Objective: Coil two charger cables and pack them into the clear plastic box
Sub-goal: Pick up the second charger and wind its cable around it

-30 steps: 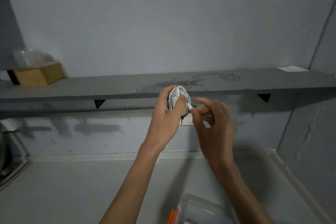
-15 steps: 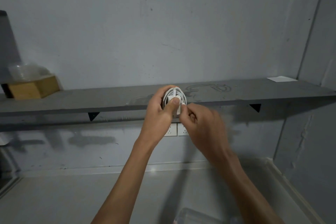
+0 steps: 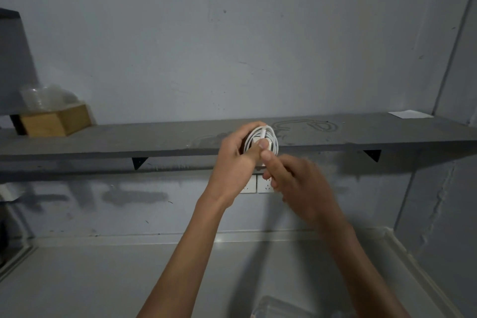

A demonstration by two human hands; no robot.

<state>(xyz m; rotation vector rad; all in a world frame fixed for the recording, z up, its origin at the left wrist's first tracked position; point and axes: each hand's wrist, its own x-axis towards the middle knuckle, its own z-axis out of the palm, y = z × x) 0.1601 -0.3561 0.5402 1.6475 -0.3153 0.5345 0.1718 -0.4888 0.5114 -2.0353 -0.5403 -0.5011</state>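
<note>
A white charger cable [image 3: 268, 137] is wound into a small coil, held up in front of the shelf edge. My left hand [image 3: 233, 160] grips the coil, thumb pressed on its front. My right hand [image 3: 291, 181] is just below and to the right, its fingertips pinching the coil's lower end against the left thumb. At the bottom edge of the view, the top of the clear plastic box [image 3: 281, 308] shows on the counter, partly behind my right forearm. A second cable is not in sight.
A grey shelf [image 3: 103, 142] runs across the wall with a wooden box [image 3: 55, 120] and clear plastic on it at left and a white paper [image 3: 410, 113] at right. White wall sockets [image 3: 255, 184] sit below the shelf. A pale counter [image 3: 103, 279] lies underneath.
My right hand has closed in on the coil and tucked the loose cable end against it. The view has tilted up, so less of the clear box shows.
</note>
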